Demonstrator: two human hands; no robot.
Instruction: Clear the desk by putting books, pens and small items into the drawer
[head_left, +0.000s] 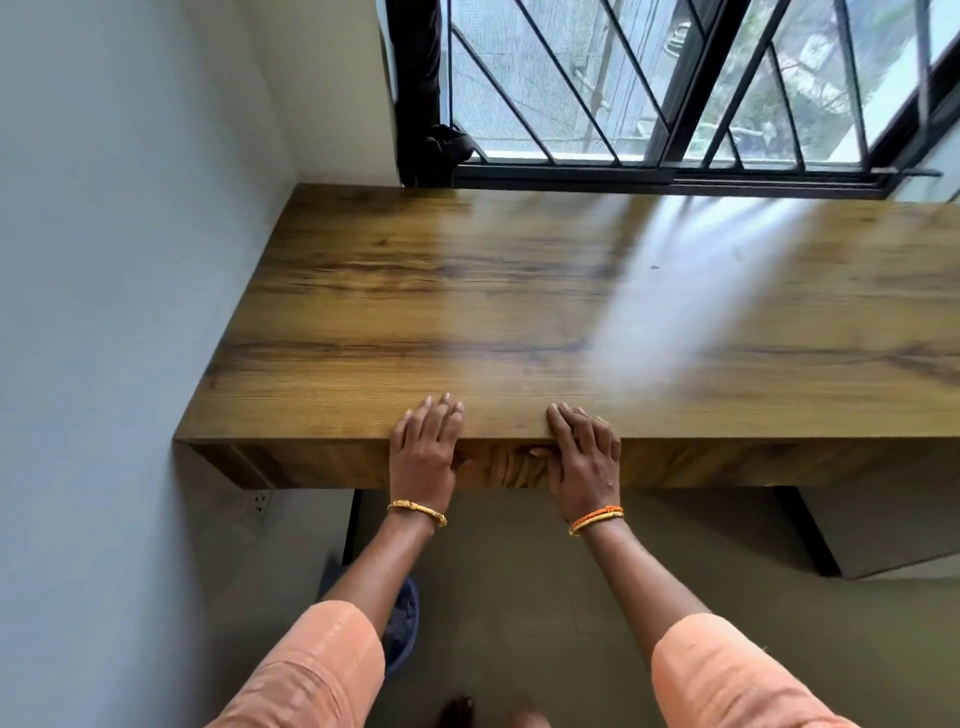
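At six o'clock, nearest the camera, two orange sleeves are seen, with the forearms reaching toward twelve. A gold bangle is worn on the left wrist and orange and gold bangles on the right.

The left hand and the right hand are both laid over the near edge of the table, fingers flat on the top and pointing to twelve, palms against the front face. Neither hand is clenched and nothing is grasped; they only rest and press.

The drawer front is judged to be the wood-grain panel below the near edge, lying directly under and between the hands, with its long axis running from nine to three o'clock. It sits flush and appears closed. Both hands are about equally near to it, the left at its nine o'clock side and the right at its three o'clock side.

No books, pens or small items are seen on the tabletop, so the task is judged to be finished or nearly so, with the things presumably inside the drawer, which cannot be confirmed.

For moving, a wall bounds the table at nine o'clock, and a barred window closes it off at twelve. Open floor lies beneath the table toward six, where room is left for a drawer to be pulled out.
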